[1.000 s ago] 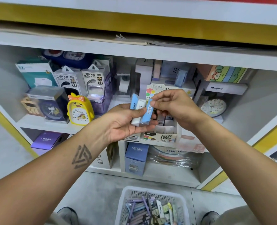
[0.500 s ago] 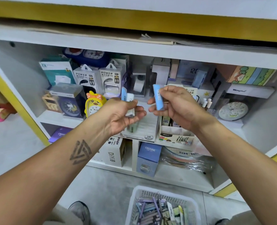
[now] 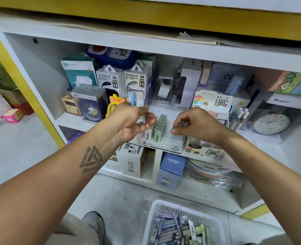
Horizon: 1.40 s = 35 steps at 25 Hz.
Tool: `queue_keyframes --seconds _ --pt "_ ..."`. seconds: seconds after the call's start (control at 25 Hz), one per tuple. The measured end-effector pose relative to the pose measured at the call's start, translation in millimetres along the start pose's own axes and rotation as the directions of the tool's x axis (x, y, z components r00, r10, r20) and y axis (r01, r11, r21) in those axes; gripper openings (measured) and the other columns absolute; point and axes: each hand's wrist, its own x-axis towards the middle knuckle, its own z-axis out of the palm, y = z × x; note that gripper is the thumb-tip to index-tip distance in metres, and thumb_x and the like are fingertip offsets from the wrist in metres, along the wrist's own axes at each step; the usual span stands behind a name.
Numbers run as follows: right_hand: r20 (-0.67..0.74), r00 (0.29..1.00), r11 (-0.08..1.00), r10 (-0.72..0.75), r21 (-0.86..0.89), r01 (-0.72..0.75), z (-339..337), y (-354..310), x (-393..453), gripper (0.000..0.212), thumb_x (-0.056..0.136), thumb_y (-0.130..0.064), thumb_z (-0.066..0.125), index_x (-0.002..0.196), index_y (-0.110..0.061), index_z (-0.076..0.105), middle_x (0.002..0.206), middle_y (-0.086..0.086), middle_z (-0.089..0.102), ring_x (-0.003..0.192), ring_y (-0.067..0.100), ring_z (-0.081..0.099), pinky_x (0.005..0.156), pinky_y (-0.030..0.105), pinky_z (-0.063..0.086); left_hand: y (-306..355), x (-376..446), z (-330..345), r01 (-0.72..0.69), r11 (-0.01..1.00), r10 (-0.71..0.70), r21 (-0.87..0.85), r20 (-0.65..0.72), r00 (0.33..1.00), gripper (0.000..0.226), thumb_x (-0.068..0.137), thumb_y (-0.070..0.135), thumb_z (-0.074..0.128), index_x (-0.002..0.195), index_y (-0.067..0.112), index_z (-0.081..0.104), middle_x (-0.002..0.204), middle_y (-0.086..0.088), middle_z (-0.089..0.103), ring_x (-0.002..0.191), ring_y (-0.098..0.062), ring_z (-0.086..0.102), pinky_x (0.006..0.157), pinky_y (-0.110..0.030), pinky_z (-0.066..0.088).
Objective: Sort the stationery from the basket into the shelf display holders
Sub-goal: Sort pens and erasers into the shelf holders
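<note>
A white shelf [image 3: 72, 119] crowded with boxed clocks and power banks fills the head view. The left hand [image 3: 132, 121], palm turned inward, grips two erasers [image 3: 137, 101] upright above the display holder [image 3: 162, 138]. The right hand [image 3: 197, 124], fingers curled down, pinches a blue eraser [image 3: 174, 137] into that holder. The basket [image 3: 163, 209] sits on the floor below.

Shop: shelf [image 3: 110, 121] of boxed goods [image 3: 109, 82]
</note>
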Motion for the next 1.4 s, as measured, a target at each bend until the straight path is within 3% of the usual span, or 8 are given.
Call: queue_keyframes --seconds 0.16,0.44,0.68,0.84,1.04,1.16,1.28,1.4 --pt "0.077 0.990 0.950 -0.120 -0.280 0.137 8 -2 -3 0.019 0.090 -0.012 0.070 0.102 -0.026 0.071 0.076 -0.020 0.058 0.072 -0.013 0.057 0.062 0.005 0.041 -3 -2 1 0.032 0.999 -0.032 0.031 0.010 0.999 0.033 0.096 -0.002 0.055 0.128 -0.009 0.049 0.081 -0.022 0.063 0.067 -0.031 0.066 0.051 -0.028 0.056" --pt "0.113 0.986 0.913 -0.124 -0.376 0.158 11 -1 -8 0.026 0.095 -0.008 0.057 0.106 -0.029 0.067 0.093 -0.005 0.064 0.077 0.018 0.067 0.070 0.042 0.059 -2 -1 -4 0.032 0.999 -0.032 0.037 0.007 0.999 0.027 0.095 -0.003 0.055 0.122 -0.008 0.053 0.080 -0.022 0.065 0.064 -0.031 0.067 0.053 -0.030 0.057" --pt "0.158 0.981 0.880 -0.111 -0.444 0.171 15 -7 -10 0.033 0.097 -0.011 0.051 0.121 -0.025 0.068 0.121 0.002 0.069 0.103 0.021 0.066 0.091 0.040 0.055 -5 -1 -2 0.049 0.998 -0.050 0.038 0.032 0.998 0.020 0.095 -0.002 0.057 0.114 -0.005 0.054 0.082 -0.022 0.065 0.064 -0.030 0.068 0.052 -0.028 0.056" --pt "0.139 0.988 0.928 -0.067 -0.354 0.113 21 -11 -11 0.012 0.101 -0.024 0.050 0.107 -0.034 0.045 0.101 0.003 0.065 0.084 0.023 0.067 0.073 0.046 0.058 -5 -5 1 0.121 0.992 -0.124 0.027 0.121 0.985 0.017 0.095 0.003 0.055 0.111 -0.003 0.055 0.089 -0.023 0.068 0.063 -0.027 0.070 0.054 -0.026 0.056" --pt "0.058 0.994 0.905 -0.091 -0.411 0.107 26 -12 -13 0.010 0.099 -0.027 0.058 0.094 -0.031 0.066 0.087 -0.004 0.067 0.073 0.018 0.066 0.066 0.034 0.055 -2 -7 3 0.198 0.978 -0.178 -0.067 0.229 0.957 0.028 0.096 -0.002 0.040 0.117 -0.015 0.054 0.099 -0.029 0.068 0.078 -0.033 0.070 0.067 -0.034 0.061" --pt "-0.092 0.996 0.999 -0.022 -0.036 0.019 16 -14 -11 0.016 0.099 -0.020 0.060 0.099 -0.029 0.073 0.076 -0.012 0.071 0.061 0.007 0.067 0.054 0.023 0.052 -5 -11 7 0.209 0.978 -0.200 -0.003 0.274 0.941 0.026 0.098 -0.005 0.040 0.115 -0.015 0.056 0.100 -0.028 0.070 0.081 -0.032 0.072 0.073 -0.036 0.061" --pt "-0.036 0.985 0.804 0.170 0.582 -0.117 6 -23 -11 0.017 0.093 -0.006 0.065 0.103 -0.017 0.073 0.083 0.002 0.077 0.067 0.012 0.068 0.053 0.023 0.050 -9 -13 11 0.183 0.982 -0.190 0.054 0.276 0.942 0.023 0.096 -0.010 0.044 0.112 -0.011 0.059 0.099 -0.027 0.071 0.084 -0.033 0.073 0.070 -0.040 0.062" --pt "-0.023 0.985 0.765 0.173 0.633 -0.120 7 -26 -13 0.016 0.087 -0.006 0.074 0.102 -0.005 0.070 0.086 0.012 0.075 0.066 0.015 0.066 0.055 0.021 0.050 -12 -11 17 0.161 0.981 -0.185 0.109 0.258 0.948 0.025 0.095 -0.009 0.047 0.120 -0.007 0.055 0.105 -0.028 0.070 0.092 -0.038 0.072 0.072 -0.048 0.061"
